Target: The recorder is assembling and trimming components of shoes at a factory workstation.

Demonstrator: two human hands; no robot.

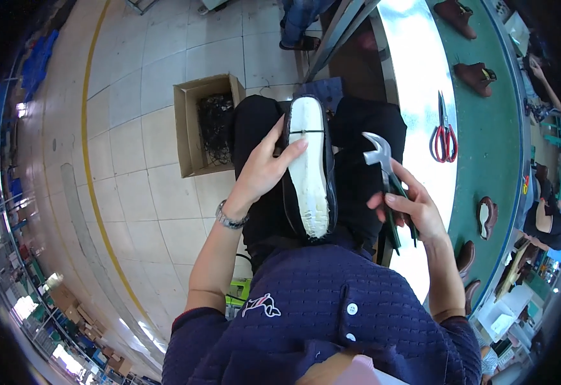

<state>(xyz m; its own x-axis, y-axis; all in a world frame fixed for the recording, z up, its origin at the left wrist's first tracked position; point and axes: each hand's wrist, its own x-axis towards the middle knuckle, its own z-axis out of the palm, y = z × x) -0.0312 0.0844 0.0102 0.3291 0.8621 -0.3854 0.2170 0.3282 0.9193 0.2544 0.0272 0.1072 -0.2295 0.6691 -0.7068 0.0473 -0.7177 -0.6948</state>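
Note:
A black shoe (330, 186) lies upside down across my lap, its whitish underside (309, 167) facing up and a dark band crossing it near the far end. My left hand (266, 163) grips it from the left, thumb pressed on the underside and fingers around the edge. To the right of the shoe, my right hand (415, 202) has its fingers wrapped round a pair of lasting pincers (382, 157) with a curved silver head and dark green handles. The pincers' head points away from me, apart from the shoe.
On the metal bench edge (421, 70) at my right lie red-handled scissors (445, 138). Several brown shoes (475, 78) sit on the green conveyor belt (479, 147) beyond. A cardboard box (187, 138) with black scraps stands on the floor at my left. Another person's leg (301, 22) shows ahead.

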